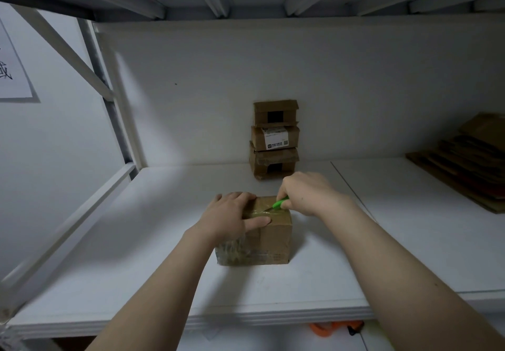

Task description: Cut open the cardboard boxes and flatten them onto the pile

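Left hand lies flat on top of the box, fingers straight. Right hand curls round the green cutter, its tip on the tape. I see the box sitting on the white shelf.

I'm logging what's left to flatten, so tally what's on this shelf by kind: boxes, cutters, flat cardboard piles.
Boxes: 4, the front box, plus the top box, middle box and bottom box stacked behind
Cutter: 1, green, in the right hand
Flat pile: 1
Total: 6
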